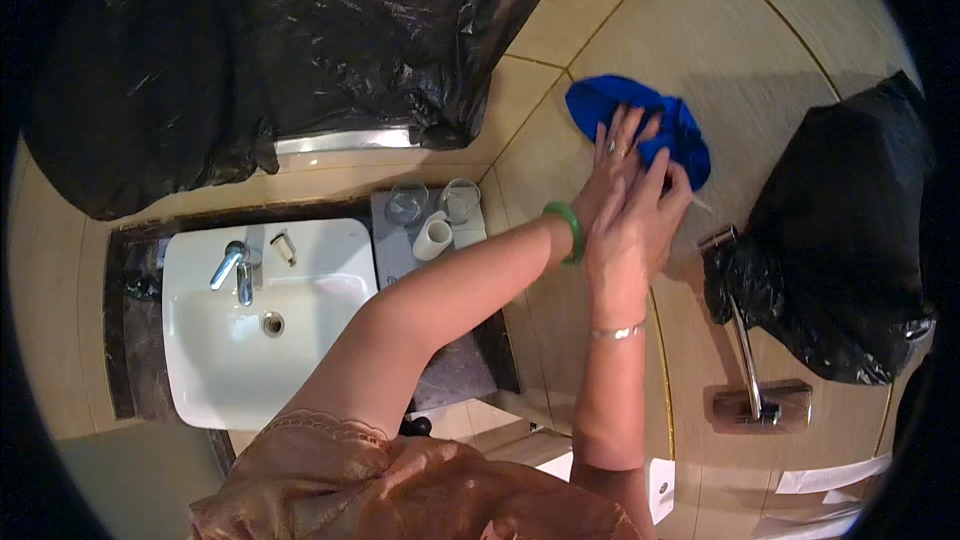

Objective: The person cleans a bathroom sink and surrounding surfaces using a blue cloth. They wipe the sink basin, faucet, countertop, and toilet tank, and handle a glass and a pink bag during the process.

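A bright blue cloth (600, 98) lies bunched against the beige tiled wall, up and to the right of the sink. My left hand (618, 162), with a ring and a green bangle at its wrist, presses its fingers into the cloth and holds it to the wall. Just below, my right hand (637, 230) wears a silver bracelet. Its bent fingers meet the cloth's lower edge and seem to grip it. The two hands overlap, and folds of cloth hide some fingertips.
A white sink (320, 370) with a chrome faucet (238, 265) is at left. Beside it, a grey tray (393, 258) bears two glasses (460, 200) and a white cup (433, 238). Black plastic covers a large panel (370, 30) above and a wall fixture (840, 230) on a chrome arm at right.
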`<state>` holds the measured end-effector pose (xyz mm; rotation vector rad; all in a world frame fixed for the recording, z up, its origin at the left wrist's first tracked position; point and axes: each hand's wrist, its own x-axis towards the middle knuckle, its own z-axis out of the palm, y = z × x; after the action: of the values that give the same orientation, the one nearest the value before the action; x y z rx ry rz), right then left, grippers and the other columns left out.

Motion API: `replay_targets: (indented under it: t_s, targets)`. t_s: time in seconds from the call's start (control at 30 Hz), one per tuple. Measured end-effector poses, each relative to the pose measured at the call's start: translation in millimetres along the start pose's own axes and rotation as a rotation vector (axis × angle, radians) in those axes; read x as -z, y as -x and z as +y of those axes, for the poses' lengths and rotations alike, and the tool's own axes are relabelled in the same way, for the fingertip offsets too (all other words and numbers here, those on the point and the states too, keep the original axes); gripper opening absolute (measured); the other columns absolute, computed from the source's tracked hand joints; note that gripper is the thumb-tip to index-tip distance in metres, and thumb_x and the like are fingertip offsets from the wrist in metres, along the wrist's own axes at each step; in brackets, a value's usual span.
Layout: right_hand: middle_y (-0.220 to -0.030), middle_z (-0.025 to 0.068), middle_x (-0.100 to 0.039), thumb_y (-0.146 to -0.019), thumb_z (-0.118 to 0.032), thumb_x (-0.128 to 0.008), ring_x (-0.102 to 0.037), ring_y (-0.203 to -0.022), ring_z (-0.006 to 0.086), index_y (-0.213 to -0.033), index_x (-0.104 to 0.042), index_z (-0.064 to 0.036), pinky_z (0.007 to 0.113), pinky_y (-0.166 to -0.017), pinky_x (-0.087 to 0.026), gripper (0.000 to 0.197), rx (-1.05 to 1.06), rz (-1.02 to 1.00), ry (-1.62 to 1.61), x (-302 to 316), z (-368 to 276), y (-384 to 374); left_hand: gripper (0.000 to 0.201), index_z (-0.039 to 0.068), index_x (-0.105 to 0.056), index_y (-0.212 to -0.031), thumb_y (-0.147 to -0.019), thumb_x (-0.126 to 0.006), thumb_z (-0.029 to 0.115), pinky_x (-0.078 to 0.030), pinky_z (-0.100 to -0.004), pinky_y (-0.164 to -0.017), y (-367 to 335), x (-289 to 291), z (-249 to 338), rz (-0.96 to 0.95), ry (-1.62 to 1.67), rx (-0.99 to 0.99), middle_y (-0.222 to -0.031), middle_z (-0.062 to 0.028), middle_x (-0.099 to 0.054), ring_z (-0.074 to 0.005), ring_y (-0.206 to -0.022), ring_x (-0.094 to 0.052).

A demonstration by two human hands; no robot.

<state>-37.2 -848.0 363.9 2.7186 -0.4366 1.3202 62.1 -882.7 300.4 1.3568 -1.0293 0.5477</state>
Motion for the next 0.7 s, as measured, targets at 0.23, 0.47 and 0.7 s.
replay_targets:
  t_s: [0.23,0.47,0.7]
  targets:
    - [-0.134,0.0282,-0.045,-0.093,-0.019,-0.058,-0.044,-0.122,0.0433,-0.136,-0.046,0.0063,0.046,-0.104,-0.037,0.051,0.044,0.046,-0.063,-40,-26,-82,0.07,0.008,-0.026,-0.15,-0.094,-0.052,0.04,-0.016,-0.0629,-0.113,-83,13,-87,0.001,-0.137,-0.095,-0.157,-0.022,-0.009,-0.045,-0.144,-0.012]
    - [-0.14,0.0291,-0.04,-0.092,-0.026,-0.06,-0.039,-0.13,0.0435,-0.139,-0.04,0.0089,0.047,-0.111,-0.03,0.062,0.065,0.071,-0.075,-48,-11,-49,0.062,0.009,-0.036,-0.145,-0.094,-0.051,0.041,-0.018,-0.0664,-0.11,-60,-5,-69,0.113,-0.247,-0.163,-0.156,-0.0238,-0.016,-0.0526,-0.141,-0.009]
    - [-0.138,0.0321,-0.042,-0.094,-0.022,-0.058,-0.041,-0.128,0.0459,-0.135,-0.044,0.0095,0.048,-0.109,-0.034,0.053,0.171,0.526,-0.097,-19,-11,-156,0.069,0.015,-0.022,-0.154,-0.094,-0.051,0.036,-0.017,-0.0688,-0.111,-235,49,-16,-0.047,-0.078,-0.344,-0.159,-0.0205,-0.013,-0.05,-0.142,-0.015]
